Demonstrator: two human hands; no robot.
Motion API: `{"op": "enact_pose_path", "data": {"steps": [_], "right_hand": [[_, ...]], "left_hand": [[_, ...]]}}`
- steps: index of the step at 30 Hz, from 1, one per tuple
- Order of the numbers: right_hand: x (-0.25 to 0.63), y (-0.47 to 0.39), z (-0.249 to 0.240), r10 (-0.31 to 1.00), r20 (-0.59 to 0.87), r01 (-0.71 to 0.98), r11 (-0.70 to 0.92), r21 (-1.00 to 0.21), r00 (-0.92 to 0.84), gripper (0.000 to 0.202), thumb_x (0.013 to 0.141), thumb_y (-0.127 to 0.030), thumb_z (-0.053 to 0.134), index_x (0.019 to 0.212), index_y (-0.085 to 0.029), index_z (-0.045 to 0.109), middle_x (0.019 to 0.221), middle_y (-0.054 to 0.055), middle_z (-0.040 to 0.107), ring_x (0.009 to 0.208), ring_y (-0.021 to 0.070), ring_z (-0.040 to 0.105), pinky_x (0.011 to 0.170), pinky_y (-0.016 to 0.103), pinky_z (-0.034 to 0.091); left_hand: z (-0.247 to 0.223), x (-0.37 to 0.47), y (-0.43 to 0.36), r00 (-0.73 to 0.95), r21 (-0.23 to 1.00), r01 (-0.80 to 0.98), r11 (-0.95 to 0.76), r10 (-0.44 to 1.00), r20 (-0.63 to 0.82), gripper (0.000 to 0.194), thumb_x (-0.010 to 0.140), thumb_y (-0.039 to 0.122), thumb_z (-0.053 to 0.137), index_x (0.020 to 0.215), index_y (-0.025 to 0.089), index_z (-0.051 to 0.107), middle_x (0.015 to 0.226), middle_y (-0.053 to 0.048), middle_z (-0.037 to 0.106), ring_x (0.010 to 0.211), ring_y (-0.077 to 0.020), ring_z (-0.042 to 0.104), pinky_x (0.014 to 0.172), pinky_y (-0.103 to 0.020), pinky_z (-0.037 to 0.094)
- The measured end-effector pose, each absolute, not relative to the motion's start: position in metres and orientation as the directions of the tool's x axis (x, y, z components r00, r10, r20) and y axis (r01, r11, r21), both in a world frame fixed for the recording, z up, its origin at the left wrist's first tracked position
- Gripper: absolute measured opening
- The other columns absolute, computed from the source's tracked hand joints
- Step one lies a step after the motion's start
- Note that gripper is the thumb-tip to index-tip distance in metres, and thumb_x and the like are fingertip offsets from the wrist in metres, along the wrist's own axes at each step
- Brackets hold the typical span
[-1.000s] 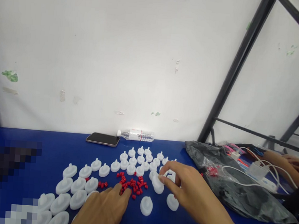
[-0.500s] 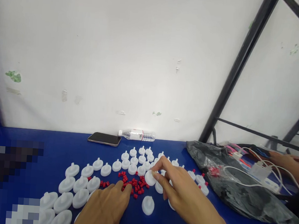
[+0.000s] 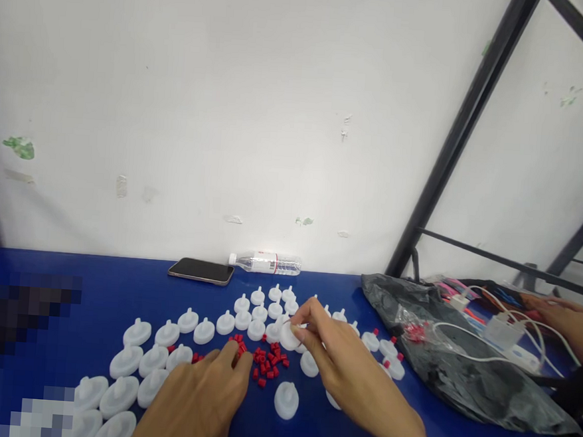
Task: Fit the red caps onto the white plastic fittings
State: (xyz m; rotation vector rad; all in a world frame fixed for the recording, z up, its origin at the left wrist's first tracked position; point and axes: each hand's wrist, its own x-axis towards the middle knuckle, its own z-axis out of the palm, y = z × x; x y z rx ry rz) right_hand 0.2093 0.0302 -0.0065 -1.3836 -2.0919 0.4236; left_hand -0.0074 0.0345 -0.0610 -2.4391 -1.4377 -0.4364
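White round discs with a short spout, such as the one [image 3: 287, 400] near the front, stand in rows on the blue table [image 3: 91, 298]. Between my hands lies a heap of small red caps [image 3: 272, 358]. My left hand [image 3: 210, 386] reaches to the heap's left edge, fingers bent down; its fingertips, and anything between them, are hidden. With thumb and forefinger, my right hand [image 3: 335, 351] pinches a white disc by its spout above the other discs. Some discs at the right [image 3: 395, 368] have red caps on or beside their spouts.
A phone [image 3: 201, 271] and a plastic bottle [image 3: 268, 263] lie by the wall. At the right are a dark plastic bag [image 3: 440, 375], a small bag of red pieces [image 3: 416, 332], white cables and a power strip [image 3: 512, 350]. Another person's hands [image 3: 571, 321] show at the far right.
My left hand has moved slightly left and up over the red caps. My right hand, still holding the disc, has shifted slightly left and up. The whole view has moved a little.
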Motion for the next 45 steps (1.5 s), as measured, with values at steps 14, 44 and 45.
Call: {"op": "enact_pose_path", "data": {"steps": [14,44,45], "right_hand": [[0.2,0.03,-0.001,0.857,0.36,0.615,0.515,-0.597,-0.369,0.009,0.098,-0.02,0.069,0.102,-0.029,0.071,0.101,-0.005,0.066,0.086,0.0125,0.063,0.082,0.025,0.046],[0.205,0.019,-0.001,0.808,0.431,0.475,0.586,-0.656,-0.402,0.062,0.087,-0.037,0.082,0.142,-0.048,0.057,0.126,-0.003,0.07,0.109,0.0198,0.068,0.103,0.034,0.051],[0.206,0.018,0.0,0.802,0.431,0.471,0.594,-0.652,-0.414,0.059,0.086,-0.039,0.083,0.139,-0.048,0.06,0.123,-0.004,0.072,0.111,0.0207,0.067,0.103,0.034,0.05]], "left_hand": [[-0.052,-0.01,0.032,0.532,-0.066,0.697,-0.714,0.453,0.715,0.032,0.103,0.01,0.039,0.127,0.025,0.054,0.111,-0.002,0.076,0.075,-0.0141,0.078,0.056,-0.021,0.062],[-0.037,0.004,0.015,0.13,0.555,0.52,-0.649,0.703,0.7,0.043,0.097,0.032,0.057,0.138,0.042,0.05,0.143,-0.002,0.057,0.049,-0.0032,0.059,0.05,-0.02,0.06],[-0.038,0.004,0.015,0.142,0.567,0.494,-0.659,0.705,0.695,0.05,0.096,0.031,0.059,0.143,0.046,0.047,0.143,0.0,0.059,0.05,-0.0037,0.062,0.053,-0.021,0.062]]}}
